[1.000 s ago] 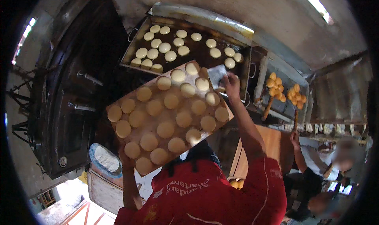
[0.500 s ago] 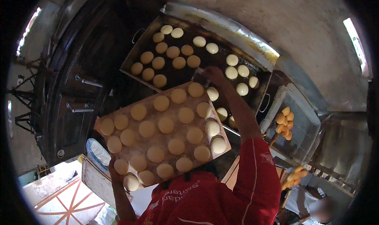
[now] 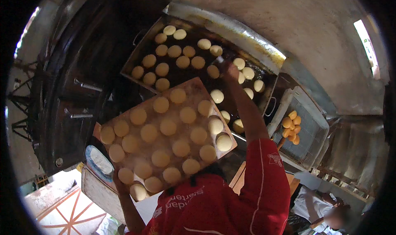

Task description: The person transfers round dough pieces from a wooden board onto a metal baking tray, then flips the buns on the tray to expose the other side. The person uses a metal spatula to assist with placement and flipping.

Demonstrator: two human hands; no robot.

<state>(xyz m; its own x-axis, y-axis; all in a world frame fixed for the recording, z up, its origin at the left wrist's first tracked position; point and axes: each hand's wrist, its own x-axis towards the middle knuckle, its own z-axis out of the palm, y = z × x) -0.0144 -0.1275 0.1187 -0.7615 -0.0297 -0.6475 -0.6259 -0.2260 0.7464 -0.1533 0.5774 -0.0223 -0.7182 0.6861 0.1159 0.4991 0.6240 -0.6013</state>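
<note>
My left hand [image 3: 119,178] is closed on the near left edge of a wooden board [image 3: 187,143] with several round pale dough pieces [image 3: 168,127] in rows. The board slants over my front, its far corner at a wide rectangular pan of dark oil [image 3: 194,74]. My right hand [image 3: 230,69] reaches over the pan, fingers closed and blurred, with a small pale thing [image 3: 220,59] at its fingertips that I cannot make out. Just left of the hand, one dough round [image 3: 213,71] is in the pan. Several others float there, paler, glossier ones [image 3: 217,96] on the right.
To the right, golden fried buns [image 3: 292,127] lie on a wire rack tray [image 3: 306,140]. A blue-rimmed basin of white powder [image 3: 100,160] stands at left, below dark cabinets [image 3: 82,99]. Another person [image 3: 317,208] is at the lower right. A metal splash guard [image 3: 231,30] backs the pan.
One dough round has left the board's far corner, and one now shows in the pan beside my right hand, which has moved farther over the oil. A second bun cluster at right is gone from view.
</note>
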